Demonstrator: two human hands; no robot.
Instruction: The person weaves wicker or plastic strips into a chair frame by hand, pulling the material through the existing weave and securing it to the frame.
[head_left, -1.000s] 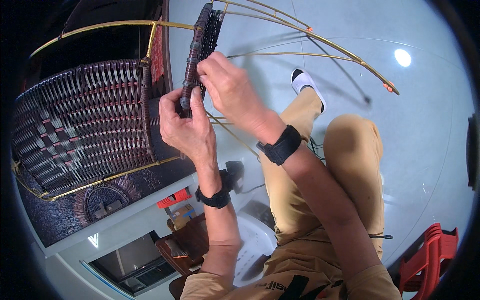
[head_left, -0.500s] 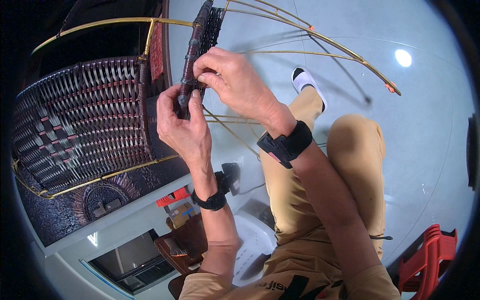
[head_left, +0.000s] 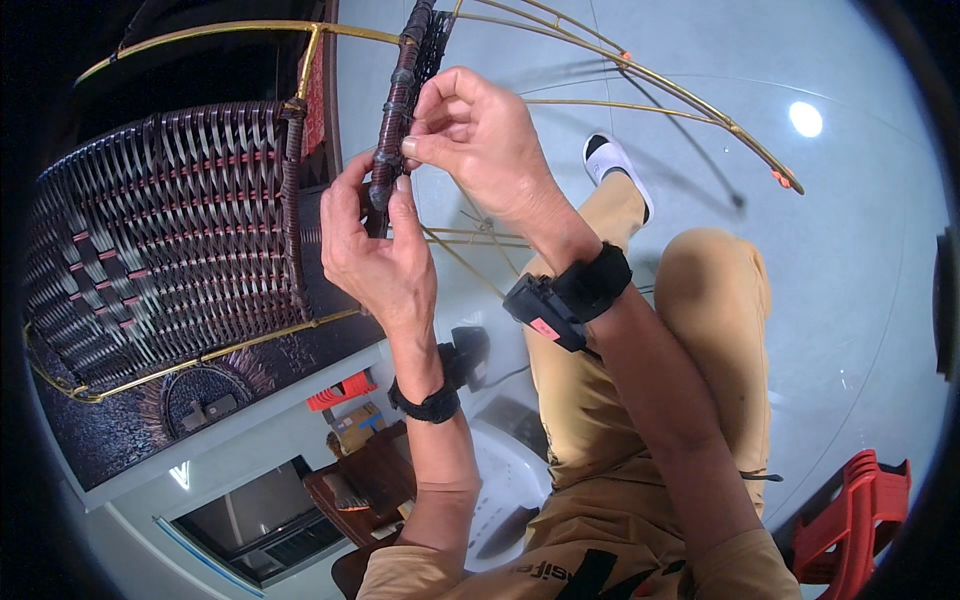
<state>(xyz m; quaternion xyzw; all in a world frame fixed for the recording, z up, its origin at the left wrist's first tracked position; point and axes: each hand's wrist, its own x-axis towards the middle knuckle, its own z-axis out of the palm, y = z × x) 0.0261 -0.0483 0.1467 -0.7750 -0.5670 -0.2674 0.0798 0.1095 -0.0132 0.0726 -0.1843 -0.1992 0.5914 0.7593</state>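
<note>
Panel (head_left: 402, 90), dark wicker, seen edge-on and tilted, at 11 o'clock: left hand (head_left: 382, 250) clasped about its lower end, right hand (head_left: 488, 150) at its 3 o'clock side. Since half a second ago, right hand shifted toward 12 o'clock, more spread; left grasp unchanged, suggesting steadying during fine work. Whether right hand grips anything: cannot tell.

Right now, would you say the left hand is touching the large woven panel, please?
Apart: the head view shows a visible gap between the left hand and the woven panel.
</note>
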